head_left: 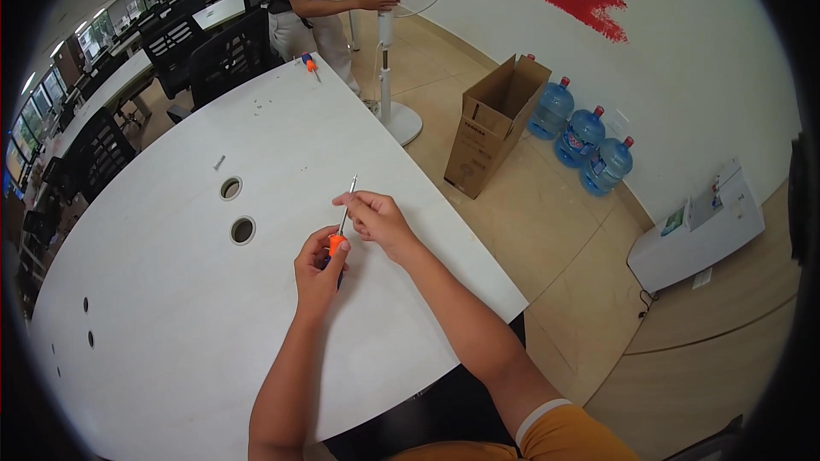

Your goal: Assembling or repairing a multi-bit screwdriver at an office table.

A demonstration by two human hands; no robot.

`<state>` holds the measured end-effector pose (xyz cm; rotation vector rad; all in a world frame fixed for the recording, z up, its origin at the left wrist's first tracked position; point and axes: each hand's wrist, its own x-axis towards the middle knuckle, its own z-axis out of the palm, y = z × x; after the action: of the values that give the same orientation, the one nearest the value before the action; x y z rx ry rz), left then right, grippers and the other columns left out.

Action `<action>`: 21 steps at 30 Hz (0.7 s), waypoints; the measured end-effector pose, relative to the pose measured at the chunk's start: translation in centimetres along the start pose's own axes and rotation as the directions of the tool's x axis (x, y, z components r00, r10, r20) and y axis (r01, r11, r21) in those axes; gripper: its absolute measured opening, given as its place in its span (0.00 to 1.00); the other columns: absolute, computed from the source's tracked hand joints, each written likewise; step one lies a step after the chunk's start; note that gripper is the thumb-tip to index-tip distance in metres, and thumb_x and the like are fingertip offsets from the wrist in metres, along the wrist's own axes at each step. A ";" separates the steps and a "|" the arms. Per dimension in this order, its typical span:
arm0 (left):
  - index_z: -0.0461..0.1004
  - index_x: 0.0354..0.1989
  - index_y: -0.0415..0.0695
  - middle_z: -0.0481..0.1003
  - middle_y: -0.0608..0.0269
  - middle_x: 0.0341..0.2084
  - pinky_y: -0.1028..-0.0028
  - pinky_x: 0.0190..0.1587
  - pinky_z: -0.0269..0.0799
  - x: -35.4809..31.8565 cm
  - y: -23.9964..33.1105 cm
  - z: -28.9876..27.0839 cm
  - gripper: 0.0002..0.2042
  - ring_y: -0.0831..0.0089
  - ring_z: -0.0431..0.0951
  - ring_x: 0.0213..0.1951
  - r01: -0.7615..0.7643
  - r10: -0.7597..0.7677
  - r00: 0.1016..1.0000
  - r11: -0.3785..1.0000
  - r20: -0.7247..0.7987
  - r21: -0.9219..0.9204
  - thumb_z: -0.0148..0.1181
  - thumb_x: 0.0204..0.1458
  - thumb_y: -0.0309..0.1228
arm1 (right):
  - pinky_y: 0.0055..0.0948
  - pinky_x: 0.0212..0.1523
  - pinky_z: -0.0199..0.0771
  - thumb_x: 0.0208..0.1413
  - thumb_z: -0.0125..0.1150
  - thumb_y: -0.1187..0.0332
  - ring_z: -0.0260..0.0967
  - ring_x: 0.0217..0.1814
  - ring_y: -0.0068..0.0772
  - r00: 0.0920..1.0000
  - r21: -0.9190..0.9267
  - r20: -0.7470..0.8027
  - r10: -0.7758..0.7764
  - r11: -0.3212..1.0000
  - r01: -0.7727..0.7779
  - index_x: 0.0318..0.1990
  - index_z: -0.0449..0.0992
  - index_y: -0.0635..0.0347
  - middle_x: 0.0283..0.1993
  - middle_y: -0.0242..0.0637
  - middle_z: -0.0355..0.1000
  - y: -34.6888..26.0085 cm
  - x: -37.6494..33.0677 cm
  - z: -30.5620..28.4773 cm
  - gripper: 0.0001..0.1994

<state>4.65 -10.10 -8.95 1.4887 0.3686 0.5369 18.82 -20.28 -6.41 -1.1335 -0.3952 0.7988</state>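
Note:
Over the white table (171,290), my left hand (317,266) is closed around the orange and dark blue handle of a screwdriver (337,245). Its metal shaft points up and away, with the tip beyond my fingers. At the shaft is my right hand (378,224), its index finger reaching across the metal and its other fingers curled; part of its grip is hidden. A second screwdriver (310,67) with an orange and blue handle lies at the table's far corner. A few screws (219,162) lie left of centre, and several tiny parts (263,105) are scattered farther back.
Two round cable holes (243,230) pierce the tabletop. Beyond the far corner, a person (312,0) grips a white standing fan (385,77). An opened cardboard box (491,132), blue water bottles (581,137) and a white appliance (700,226) stand on the right. Black chairs (231,60) line the left.

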 end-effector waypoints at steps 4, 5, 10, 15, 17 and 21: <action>0.77 0.58 0.41 0.79 0.67 0.36 0.79 0.33 0.73 -0.1 0.5 0.0 0.17 0.81 0.76 0.29 0.036 -0.037 0.999 0.999 0.028 0.041 0.68 0.62 0.31 | 0.19 0.20 0.46 0.74 0.58 0.57 0.49 0.19 0.10 0.994 0.022 -0.068 -0.087 0.996 0.088 0.49 0.81 0.65 0.23 0.19 0.59 -0.4 0.1 -0.7 0.17; 0.77 0.58 0.41 0.79 0.67 0.36 0.79 0.33 0.73 -0.2 0.4 -0.1 0.17 0.81 0.76 0.29 0.037 -0.038 0.999 0.998 0.024 0.041 0.68 0.62 0.31 | 0.19 0.19 0.46 0.74 0.58 0.57 0.49 0.18 0.11 0.993 0.020 -0.071 -0.097 0.995 0.099 0.44 0.81 0.64 0.22 0.20 0.61 -0.2 0.2 -0.8 0.17; 0.78 0.56 0.41 0.78 0.69 0.36 0.79 0.32 0.73 -0.3 0.4 -0.1 0.16 0.82 0.76 0.29 0.035 -0.037 0.999 0.998 0.038 0.053 0.69 0.62 0.30 | 0.20 0.18 0.48 0.74 0.58 0.57 0.52 0.17 0.13 0.988 -0.001 -0.075 -0.133 0.991 0.133 0.38 0.79 0.64 0.21 0.23 0.64 0.7 0.5 -0.8 0.17; 0.78 0.56 0.40 0.79 0.68 0.35 0.79 0.34 0.74 -0.2 0.2 -0.2 0.16 0.83 0.76 0.30 0.018 -0.020 0.999 0.998 0.037 0.061 0.68 0.62 0.30 | 0.20 0.18 0.50 0.74 0.58 0.60 0.54 0.17 0.14 0.984 -0.035 -0.076 -0.158 0.987 0.156 0.35 0.78 0.63 0.19 0.24 0.65 1.5 0.3 -0.3 0.17; 0.78 0.57 0.40 0.79 0.68 0.35 0.79 0.34 0.75 -0.1 0.1 -0.1 0.16 0.83 0.76 0.31 0.020 -0.023 0.999 0.997 0.036 0.068 0.68 0.62 0.29 | 0.20 0.17 0.52 0.74 0.57 0.62 0.55 0.17 0.14 0.986 -0.073 -0.068 -0.154 0.986 0.149 0.34 0.78 0.63 0.19 0.25 0.65 2.0 0.2 0.2 0.16; 0.79 0.56 0.39 0.79 0.67 0.32 0.79 0.33 0.75 -0.2 0.1 0.0 0.15 0.83 0.75 0.29 -0.031 0.031 1.000 0.998 0.005 0.056 0.67 0.62 0.29 | 0.19 0.17 0.54 0.74 0.57 0.63 0.56 0.17 0.14 0.990 -0.034 -0.056 -0.128 0.991 0.126 0.34 0.78 0.63 0.19 0.25 0.66 2.1 0.0 0.4 0.15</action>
<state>4.50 -10.17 -8.82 1.5512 0.3604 0.5516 17.80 -19.66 -8.14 -1.1460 -0.4278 0.6489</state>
